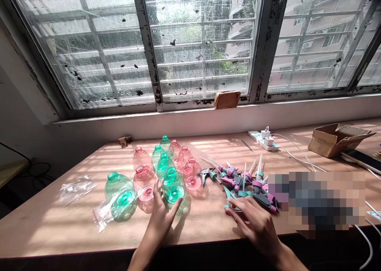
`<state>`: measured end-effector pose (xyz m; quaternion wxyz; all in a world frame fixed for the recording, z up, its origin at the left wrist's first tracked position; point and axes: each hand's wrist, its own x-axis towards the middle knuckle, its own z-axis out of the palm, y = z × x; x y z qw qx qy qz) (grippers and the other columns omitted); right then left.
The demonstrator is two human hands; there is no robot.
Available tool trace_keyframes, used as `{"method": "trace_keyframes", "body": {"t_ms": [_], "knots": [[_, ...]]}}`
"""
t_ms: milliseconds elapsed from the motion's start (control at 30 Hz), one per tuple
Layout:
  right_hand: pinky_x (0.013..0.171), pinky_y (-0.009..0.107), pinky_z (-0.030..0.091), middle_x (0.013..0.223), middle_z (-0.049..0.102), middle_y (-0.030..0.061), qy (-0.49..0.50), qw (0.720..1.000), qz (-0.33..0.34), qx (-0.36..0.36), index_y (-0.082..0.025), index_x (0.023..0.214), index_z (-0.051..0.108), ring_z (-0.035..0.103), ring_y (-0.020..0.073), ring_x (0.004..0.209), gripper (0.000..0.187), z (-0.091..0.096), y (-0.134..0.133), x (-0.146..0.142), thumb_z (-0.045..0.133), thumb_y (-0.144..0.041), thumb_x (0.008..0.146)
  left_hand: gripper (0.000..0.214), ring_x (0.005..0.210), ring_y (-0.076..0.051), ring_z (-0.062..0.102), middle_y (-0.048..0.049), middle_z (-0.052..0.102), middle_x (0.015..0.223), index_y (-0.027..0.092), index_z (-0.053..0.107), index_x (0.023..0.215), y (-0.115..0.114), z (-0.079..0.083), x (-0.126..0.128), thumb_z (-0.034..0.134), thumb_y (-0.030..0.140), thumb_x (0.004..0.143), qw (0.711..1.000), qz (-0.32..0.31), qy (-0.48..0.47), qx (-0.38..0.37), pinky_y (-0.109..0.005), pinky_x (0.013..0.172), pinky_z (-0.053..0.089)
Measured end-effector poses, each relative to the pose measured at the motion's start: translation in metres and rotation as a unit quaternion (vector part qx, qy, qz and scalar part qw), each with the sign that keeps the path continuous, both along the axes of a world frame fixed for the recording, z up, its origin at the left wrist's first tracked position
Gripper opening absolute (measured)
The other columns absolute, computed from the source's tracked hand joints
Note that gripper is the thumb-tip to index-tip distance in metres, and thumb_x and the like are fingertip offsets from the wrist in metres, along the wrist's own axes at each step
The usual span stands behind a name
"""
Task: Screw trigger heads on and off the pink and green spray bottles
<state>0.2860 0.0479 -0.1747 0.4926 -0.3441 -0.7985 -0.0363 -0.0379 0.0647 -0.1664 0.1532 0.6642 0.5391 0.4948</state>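
Note:
Several clear green and pink plastic bottles lie and stand in a cluster on the wooden table (pixel 208 223). My left hand (pixel 160 213) is open, fingers spread, with its fingertips at a green bottle (pixel 174 187) at the front of the cluster. A pink bottle (pixel 144 187) lies just to its left. To the right sits a pile of spray trigger heads (pixel 247 183) in pink, teal and grey with white tubes. My right hand (pixel 254 219) rests at the near edge of that pile, fingers stretched over a teal trigger head (pixel 230 203).
A big green bottle (pixel 119 193) lies on a plastic bag at the left, another clear bag (pixel 76 187) further left. A power strip (pixel 263 140) with plugs and cables sits at the back right, a cardboard box (pixel 335 138) beyond it. A blurred patch covers the table's right front.

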Motion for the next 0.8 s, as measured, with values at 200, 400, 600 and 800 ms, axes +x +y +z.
{"method": "trace_keyframes", "body": {"t_ms": [200,400,600,800], "knots": [[0.103,0.057,0.054,0.146,0.068,0.0166,-0.133,0.989,-0.039,-0.05,-0.025,0.132,0.069,0.063,0.041,0.133,0.043,-0.003,0.011,0.003,0.079,-0.043,0.094,0.084,0.147,-0.048,0.048,-0.0252,0.04,0.16,0.027,0.02,0.16,0.004,-0.006,-0.005,0.07,0.037,0.094,1.0,0.011,-0.004,-0.003,-0.076,0.113,0.047],[0.116,0.055,0.05,0.154,0.062,0.0152,-0.123,0.988,-0.001,-0.097,-0.026,0.135,0.068,0.055,0.0371,0.144,0.039,-0.008,0.014,0.005,0.075,-0.032,0.098,0.075,0.135,-0.039,0.059,-0.0162,0.049,0.153,0.032,0.029,0.157,-0.018,0.011,0.005,0.072,0.039,0.096,0.997,0.013,0.047,0.059,-0.065,0.11,0.054],[0.115,0.057,0.052,0.156,0.059,0.0158,-0.116,0.988,0.007,-0.101,-0.027,0.137,0.066,0.056,0.0378,0.144,0.044,-0.006,0.013,0.004,0.077,-0.032,0.095,0.079,0.149,-0.04,0.044,-0.0171,0.041,0.159,0.032,0.026,0.164,-0.038,0.031,0.012,0.068,0.026,0.097,0.975,-0.054,0.175,0.122,-0.064,0.119,0.044],[0.11,0.045,0.057,0.143,0.068,0.0134,-0.048,0.997,0.04,-0.048,-0.026,0.127,0.069,0.063,0.03,0.135,0.027,-0.004,0.012,0.004,0.057,-0.016,0.104,0.089,0.145,-0.038,0.05,-0.015,0.046,0.155,0.036,0.021,0.167,-0.033,0.027,0.009,0.072,0.028,0.095,0.974,-0.1,0.184,0.087,-0.06,0.118,0.048]]}}
